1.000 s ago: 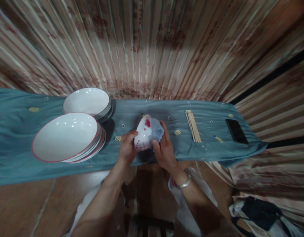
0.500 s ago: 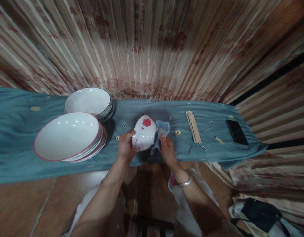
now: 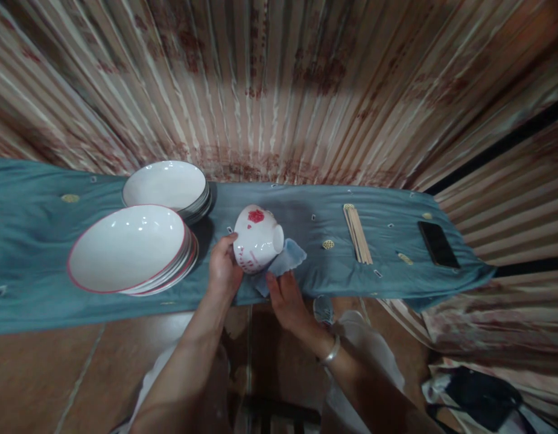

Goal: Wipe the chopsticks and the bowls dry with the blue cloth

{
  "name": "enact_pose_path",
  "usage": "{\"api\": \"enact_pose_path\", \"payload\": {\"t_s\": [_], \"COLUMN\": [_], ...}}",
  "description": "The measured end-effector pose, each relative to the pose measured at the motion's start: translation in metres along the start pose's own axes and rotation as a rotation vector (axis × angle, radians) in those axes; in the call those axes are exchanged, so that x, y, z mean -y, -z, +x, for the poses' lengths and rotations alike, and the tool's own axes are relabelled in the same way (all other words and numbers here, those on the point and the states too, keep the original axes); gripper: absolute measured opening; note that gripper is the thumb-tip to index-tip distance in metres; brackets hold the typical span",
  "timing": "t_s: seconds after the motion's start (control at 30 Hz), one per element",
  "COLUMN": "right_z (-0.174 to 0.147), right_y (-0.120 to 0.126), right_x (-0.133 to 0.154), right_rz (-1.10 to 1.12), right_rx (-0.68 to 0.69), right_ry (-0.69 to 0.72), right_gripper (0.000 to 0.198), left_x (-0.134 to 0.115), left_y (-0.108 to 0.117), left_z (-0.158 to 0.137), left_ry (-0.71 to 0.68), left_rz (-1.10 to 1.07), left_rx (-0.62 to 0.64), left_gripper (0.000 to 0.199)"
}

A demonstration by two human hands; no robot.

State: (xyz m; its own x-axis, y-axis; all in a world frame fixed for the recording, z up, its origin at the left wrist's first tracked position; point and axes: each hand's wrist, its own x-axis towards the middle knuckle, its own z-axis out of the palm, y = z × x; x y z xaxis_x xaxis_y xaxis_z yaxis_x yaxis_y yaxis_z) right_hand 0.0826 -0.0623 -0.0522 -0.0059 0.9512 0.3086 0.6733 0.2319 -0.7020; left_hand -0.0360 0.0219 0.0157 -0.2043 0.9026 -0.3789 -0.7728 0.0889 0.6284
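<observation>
A white bowl (image 3: 257, 244) with a red flower and red lettering is tipped on its side above the table, its foot ring turned to the right. My left hand (image 3: 225, 265) grips the bowl by its rim at the left. In my right hand (image 3: 288, 298) is a light blue cloth (image 3: 288, 255), pressed against the lower right side of the bowl near the foot. The fingers of the right hand are closed on the cloth; part of it hangs below the bowl.
Stacked red-rimmed plates (image 3: 125, 250) stand at the left, with dark-rimmed plates (image 3: 165, 184) behind them. Chopsticks (image 3: 358, 235) and a black phone (image 3: 438, 244) lie to the right on the blue-green tablecloth (image 3: 301, 199). A pleated curtain (image 3: 269, 90) hangs along the far edge.
The bowl has shifted slightly left and turned so its foot shows. My right hand has moved left and down with the cloth, from beside the foot to under the bowl's side.
</observation>
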Motion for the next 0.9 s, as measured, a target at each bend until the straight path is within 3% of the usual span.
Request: {"api": "enact_pose_path", "payload": {"t_s": [0.23,0.4,0.63,0.9], "right_z": [-0.016,-0.019,-0.016,-0.006], "right_y": [-0.009,-0.009,-0.011,-0.009], "right_x": [0.016,0.016,0.016,0.016], "right_rz": [-0.065,-0.166,-0.242,-0.32], "right_rx": [0.089,0.101,0.066,0.0], "right_ry": [-0.016,0.132,0.291,0.403], "right_gripper": [0.048,0.053,0.084,0.081], "left_x": [-0.003,-0.003,-0.002,0.001], "left_y": [0.002,0.001,0.004,0.005], "left_z": [0.002,0.002,0.003,-0.002], "left_ry": [-0.002,0.006,-0.001,0.023], "left_rz": [-0.003,-0.026,0.023,0.124], "left_rx": [-0.028,-0.041,0.008,0.075], "left_gripper": [0.009,0.011,0.013,0.018]}}
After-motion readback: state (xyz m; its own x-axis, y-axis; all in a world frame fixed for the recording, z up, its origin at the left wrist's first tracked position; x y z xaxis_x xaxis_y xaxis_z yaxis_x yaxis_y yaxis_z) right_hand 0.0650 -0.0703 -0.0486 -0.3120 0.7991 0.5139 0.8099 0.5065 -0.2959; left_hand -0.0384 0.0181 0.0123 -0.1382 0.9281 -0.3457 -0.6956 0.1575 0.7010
